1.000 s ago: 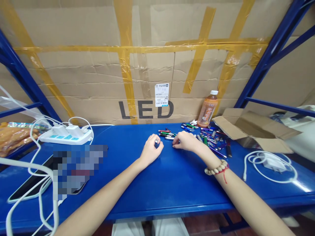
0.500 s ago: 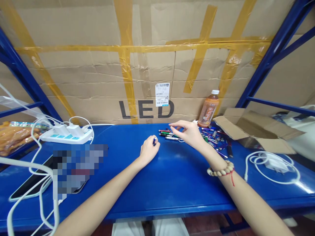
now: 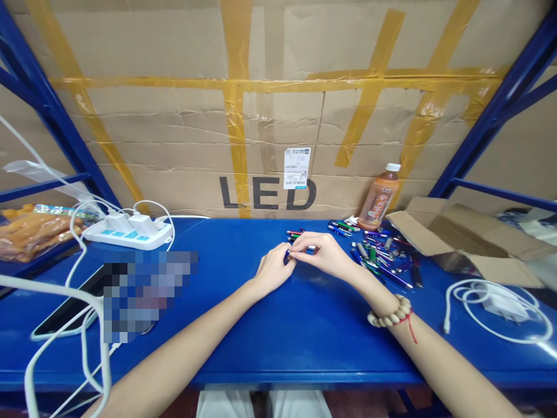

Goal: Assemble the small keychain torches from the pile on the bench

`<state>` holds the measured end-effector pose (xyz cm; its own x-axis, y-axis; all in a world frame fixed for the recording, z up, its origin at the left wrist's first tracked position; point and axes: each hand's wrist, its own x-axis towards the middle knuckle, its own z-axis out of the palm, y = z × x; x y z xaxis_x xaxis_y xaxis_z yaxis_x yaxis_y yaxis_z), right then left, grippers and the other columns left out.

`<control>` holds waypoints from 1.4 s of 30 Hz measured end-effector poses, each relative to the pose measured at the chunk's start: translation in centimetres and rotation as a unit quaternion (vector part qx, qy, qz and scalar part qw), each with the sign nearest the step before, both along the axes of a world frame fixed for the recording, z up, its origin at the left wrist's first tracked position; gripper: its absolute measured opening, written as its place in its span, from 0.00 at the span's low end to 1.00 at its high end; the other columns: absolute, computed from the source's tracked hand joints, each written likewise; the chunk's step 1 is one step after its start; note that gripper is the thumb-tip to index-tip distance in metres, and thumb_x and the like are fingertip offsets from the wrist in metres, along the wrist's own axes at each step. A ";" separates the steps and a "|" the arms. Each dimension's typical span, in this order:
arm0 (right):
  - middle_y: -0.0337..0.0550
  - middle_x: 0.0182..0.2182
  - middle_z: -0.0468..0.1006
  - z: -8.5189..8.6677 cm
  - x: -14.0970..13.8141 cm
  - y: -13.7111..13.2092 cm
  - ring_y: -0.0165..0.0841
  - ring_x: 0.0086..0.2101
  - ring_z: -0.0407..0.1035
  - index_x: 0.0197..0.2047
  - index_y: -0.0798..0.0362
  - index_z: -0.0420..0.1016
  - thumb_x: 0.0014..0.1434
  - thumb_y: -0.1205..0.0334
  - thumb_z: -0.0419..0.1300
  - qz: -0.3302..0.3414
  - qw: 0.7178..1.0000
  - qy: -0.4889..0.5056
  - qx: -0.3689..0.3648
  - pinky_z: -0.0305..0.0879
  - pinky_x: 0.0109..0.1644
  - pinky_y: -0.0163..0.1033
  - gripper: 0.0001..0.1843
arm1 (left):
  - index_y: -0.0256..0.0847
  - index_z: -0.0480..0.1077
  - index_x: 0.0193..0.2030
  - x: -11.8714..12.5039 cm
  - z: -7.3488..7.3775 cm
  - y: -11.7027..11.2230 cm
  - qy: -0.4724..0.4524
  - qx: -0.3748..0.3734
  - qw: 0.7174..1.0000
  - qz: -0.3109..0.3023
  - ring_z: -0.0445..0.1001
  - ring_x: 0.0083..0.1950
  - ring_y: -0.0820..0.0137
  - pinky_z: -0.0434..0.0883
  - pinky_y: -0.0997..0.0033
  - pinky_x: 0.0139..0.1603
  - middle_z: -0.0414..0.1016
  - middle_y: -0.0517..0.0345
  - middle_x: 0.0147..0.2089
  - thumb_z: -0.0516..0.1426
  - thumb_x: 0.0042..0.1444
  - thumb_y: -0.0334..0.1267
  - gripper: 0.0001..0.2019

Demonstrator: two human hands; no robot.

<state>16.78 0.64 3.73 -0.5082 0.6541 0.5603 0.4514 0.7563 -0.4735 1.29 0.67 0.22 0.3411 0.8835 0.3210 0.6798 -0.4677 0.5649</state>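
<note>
My left hand (image 3: 275, 270) is closed around a small dark blue piece (image 3: 286, 257), most of it hidden in the fist. Thumb and fingers of my right hand (image 3: 324, 252) are pinched against the end of that piece; whether a separate tiny part sits between them cannot be seen. Just behind the hands lie a few pens (image 3: 295, 234), partly covered by the right hand. To the right of it spreads a loose pile of blue, green and silver pens and pen parts (image 3: 383, 258).
An orange drink bottle (image 3: 378, 197) stands behind the pile, beside an open cardboard box (image 3: 461, 235). A coiled white charger cable (image 3: 500, 299) lies at right. On the left are a power strip (image 3: 130, 232), a phone (image 3: 69, 307) and loose white cables. A big carton (image 3: 187, 139) forms the back.
My right hand has come left and down from near the pens to meet my left hand, its fingertips now at the blue piece. The view has shifted slightly left.
</note>
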 end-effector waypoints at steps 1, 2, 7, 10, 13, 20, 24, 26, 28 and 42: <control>0.43 0.32 0.78 0.0 0.0 0.0 0.31 0.35 0.71 0.29 0.54 0.77 0.54 0.59 0.59 0.006 1.000 0.001 -0.010 0.67 0.38 0.35 0.09 | 0.42 0.62 0.33 0.0 0.0 -0.1 -0.003 -0.004 1.000 0.004 0.68 0.34 0.70 0.58 0.74 0.30 0.69 0.60 0.34 0.48 0.54 0.34 0.04; 0.43 0.34 0.77 -0.1 0.0 0.0 0.31 0.35 0.71 0.30 0.53 0.77 0.54 0.58 0.59 0.005 1.000 -0.004 -0.020 0.67 0.38 0.35 0.09 | 0.42 0.62 0.33 0.0 0.1 -0.1 -0.008 -0.008 1.000 0.015 0.68 0.35 0.70 0.59 0.74 0.31 0.69 0.60 0.34 0.49 0.54 0.34 0.03; 0.42 0.41 0.75 -1.2 0.1 0.5 0.28 0.30 0.70 0.45 0.50 0.72 0.57 0.57 0.55 -0.093 0.993 -0.053 -0.049 0.68 0.34 0.35 0.13 | 0.42 0.57 0.29 -0.1 0.0 0.3 -0.070 -0.020 0.987 0.145 0.67 0.34 0.71 0.59 0.74 0.32 0.66 0.62 0.31 0.49 0.52 0.32 0.03; 0.45 0.46 0.73 -2.5 0.0 1.0 0.29 0.31 0.70 0.50 0.49 0.68 0.58 0.59 0.54 -0.104 0.988 -0.111 -0.021 0.68 0.38 0.38 0.16 | 0.42 0.56 0.29 -0.3 -0.2 0.7 -0.101 -0.019 0.980 0.172 0.66 0.35 0.72 0.60 0.75 0.33 0.64 0.62 0.34 0.49 0.51 0.30 0.04; 0.46 0.51 0.69 -3.5 -0.3 1.3 0.32 0.38 0.70 0.52 0.49 0.67 0.58 0.59 0.53 -0.072 0.982 -0.177 0.003 0.68 0.43 0.40 0.18 | 0.42 0.56 0.28 -0.3 -0.4 0.8 -0.103 -0.014 0.983 0.150 0.65 0.35 0.72 0.60 0.75 0.34 0.63 0.62 0.34 0.49 0.51 0.29 0.05; 0.46 0.45 0.72 -3.7 -1.3 1.2 0.33 0.36 0.70 0.42 0.53 0.72 0.60 0.60 0.51 -0.106 0.969 -0.222 -0.007 0.67 0.39 0.38 0.12 | 0.41 0.55 0.26 -0.1 -0.2 0.3 -0.101 -0.017 0.989 0.111 0.63 0.33 0.73 0.59 0.75 0.32 0.61 0.62 0.33 0.49 0.50 0.28 0.06; 0.43 0.38 0.74 -3.4 -1.5 1.0 0.29 0.28 0.68 0.38 0.53 0.72 0.58 0.63 0.52 -0.115 0.973 -0.201 -0.022 0.64 0.33 0.35 0.09 | 0.41 0.54 0.26 0.0 -0.2 0.2 -0.092 -0.013 0.991 0.091 0.62 0.33 0.73 0.59 0.74 0.32 0.60 0.63 0.32 0.48 0.50 0.28 0.06; 0.42 0.35 0.74 -3.2 -1.6 0.9 0.30 0.28 0.68 0.35 0.53 0.72 0.56 0.65 0.53 -0.120 0.974 -0.191 -0.020 0.63 0.32 0.35 0.07 | 0.41 0.54 0.26 0.0 -0.2 0.2 -0.088 -0.017 0.992 0.085 0.62 0.33 0.73 0.59 0.74 0.32 0.60 0.63 0.32 0.48 0.50 0.28 0.06; 0.42 0.34 0.75 -3.1 -1.7 0.8 0.30 0.28 0.68 0.34 0.53 0.72 0.55 0.66 0.54 -0.123 0.974 -0.188 -0.017 0.63 0.31 0.34 0.06 | 0.41 0.55 0.26 0.1 -0.3 0.3 -0.086 -0.021 0.993 0.080 0.62 0.33 0.73 0.59 0.74 0.33 0.60 0.63 0.31 0.48 0.50 0.28 0.06; 0.42 0.31 0.75 -3.1 -1.8 0.3 0.31 0.29 0.69 0.31 0.54 0.72 0.52 0.61 0.56 -0.150 0.961 -0.231 0.002 0.56 0.28 0.32 0.06 | 0.42 0.55 0.27 0.2 -0.1 -0.3 -0.055 -0.002 0.997 0.047 0.62 0.31 0.74 0.59 0.74 0.31 0.60 0.63 0.32 0.47 0.51 0.30 0.05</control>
<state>14.95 0.91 0.62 -0.4923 0.8081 0.3234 0.8108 0.5609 -0.1673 1.50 0.33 0.15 0.2202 0.9111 0.3484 0.6541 -0.4029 0.6402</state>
